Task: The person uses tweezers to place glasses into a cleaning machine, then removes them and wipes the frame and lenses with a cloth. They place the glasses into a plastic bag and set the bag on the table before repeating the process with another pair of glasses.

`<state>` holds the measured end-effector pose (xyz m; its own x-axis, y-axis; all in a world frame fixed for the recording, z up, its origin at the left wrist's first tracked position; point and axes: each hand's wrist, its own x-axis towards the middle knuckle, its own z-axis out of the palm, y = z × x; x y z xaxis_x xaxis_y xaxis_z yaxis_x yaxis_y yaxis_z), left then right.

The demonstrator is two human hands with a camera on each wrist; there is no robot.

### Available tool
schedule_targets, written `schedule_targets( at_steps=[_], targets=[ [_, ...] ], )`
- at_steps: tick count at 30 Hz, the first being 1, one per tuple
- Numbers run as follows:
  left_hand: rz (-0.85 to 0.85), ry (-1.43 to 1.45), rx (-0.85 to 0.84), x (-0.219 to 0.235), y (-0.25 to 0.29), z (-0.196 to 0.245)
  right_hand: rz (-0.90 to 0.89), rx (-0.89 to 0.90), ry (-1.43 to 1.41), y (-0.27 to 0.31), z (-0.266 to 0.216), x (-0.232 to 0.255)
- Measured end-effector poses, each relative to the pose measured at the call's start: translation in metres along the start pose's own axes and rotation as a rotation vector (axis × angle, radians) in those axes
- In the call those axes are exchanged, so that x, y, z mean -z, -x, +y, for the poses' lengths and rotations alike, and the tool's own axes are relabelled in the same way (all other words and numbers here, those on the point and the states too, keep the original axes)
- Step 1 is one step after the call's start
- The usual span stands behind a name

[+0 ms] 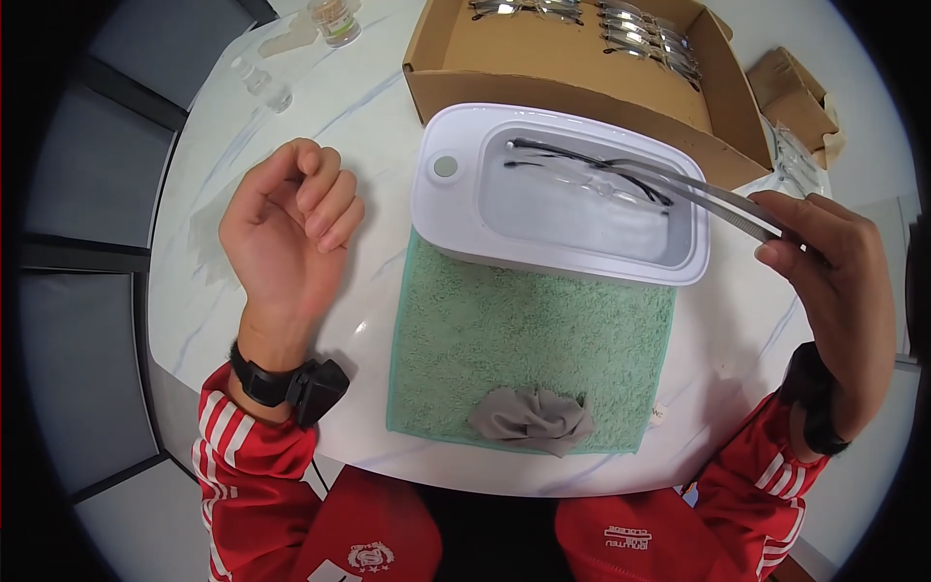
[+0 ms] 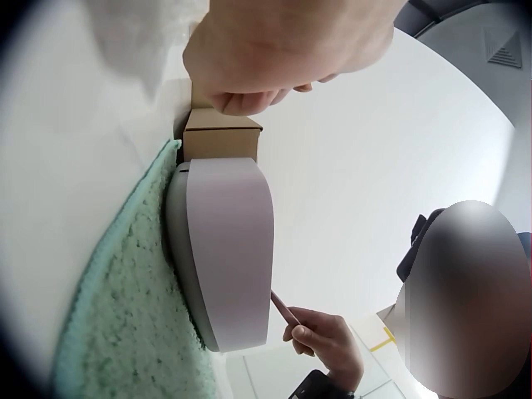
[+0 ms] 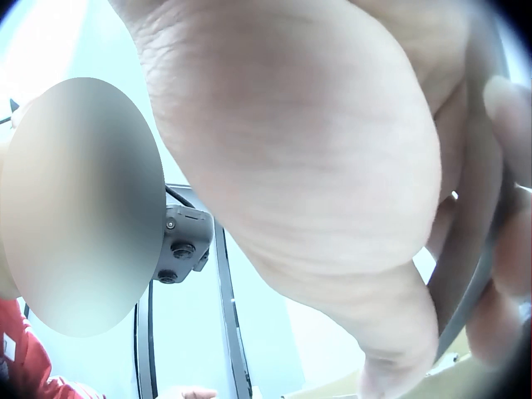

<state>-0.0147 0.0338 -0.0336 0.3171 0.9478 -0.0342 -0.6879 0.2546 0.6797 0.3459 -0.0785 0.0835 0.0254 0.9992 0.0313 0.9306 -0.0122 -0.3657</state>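
Metal tweezers [image 1: 729, 206] are pinched between the thumb and fingers of my right hand [image 1: 824, 247]. Their tips reach over a white ultrasonic cleaner [image 1: 572, 268] and meet a pair of glasses [image 1: 635, 180] with dark temples. The glasses lie in the liquid in the cleaner's basin, with their clear lenses partly lost in its glare. My left hand [image 1: 296, 218] hangs palm up to the left of the cleaner, holding nothing, its fingers loosely curled. In the left wrist view the cleaner's side wall [image 2: 233, 249] stands between the two hands.
Under the cleaner's front lies a green towel [image 1: 524, 339] bearing a crumpled grey cloth [image 1: 533, 420]. Behind stands a cardboard box [image 1: 533, 92] containing several glasses [image 1: 650, 44]. A small bottle [image 1: 262, 85] and a jar [image 1: 335, 21] stand at the back left; a smaller carton [image 1: 790, 97] is back right.
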Motion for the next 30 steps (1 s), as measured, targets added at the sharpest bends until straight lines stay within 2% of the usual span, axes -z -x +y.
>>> schedule_targets(
  at_steps=[4, 11, 13, 14, 16, 20, 27, 30],
  targets=[
    [-0.016, -0.008, 0.0, 0.0, 0.001, -0.002, -0.069, -0.03, 0.004, 0.001, -0.002, 0.003],
    [-0.019, -0.024, 0.006, -0.002, 0.002, -0.002, -0.027, 0.039, 0.044, 0.011, 0.001, 0.009],
    [-0.022, -0.034, 0.007, -0.002, 0.002, -0.003, 0.195, 0.104, 0.065, 0.021, 0.005, 0.007],
    [-0.014, -0.027, 0.0, -0.002, 0.002, -0.003, 0.188, 0.114, 0.07, 0.022, 0.003, 0.009],
    [-0.011, -0.046, 0.001, -0.003, 0.001, -0.004, 0.102, 0.015, 0.016, 0.023, -0.004, 0.016],
    [-0.016, -0.058, -0.009, -0.004, 0.0, -0.004, 0.008, -0.009, 0.062, 0.022, -0.016, 0.015],
    [-0.012, -0.078, -0.009, -0.003, 0.0, -0.004, 0.036, -0.023, 0.029, 0.017, -0.015, 0.008],
    [-0.015, -0.079, -0.011, -0.003, 0.0, -0.005, 0.025, 0.001, 0.104, 0.019, -0.017, 0.011]
  ],
)
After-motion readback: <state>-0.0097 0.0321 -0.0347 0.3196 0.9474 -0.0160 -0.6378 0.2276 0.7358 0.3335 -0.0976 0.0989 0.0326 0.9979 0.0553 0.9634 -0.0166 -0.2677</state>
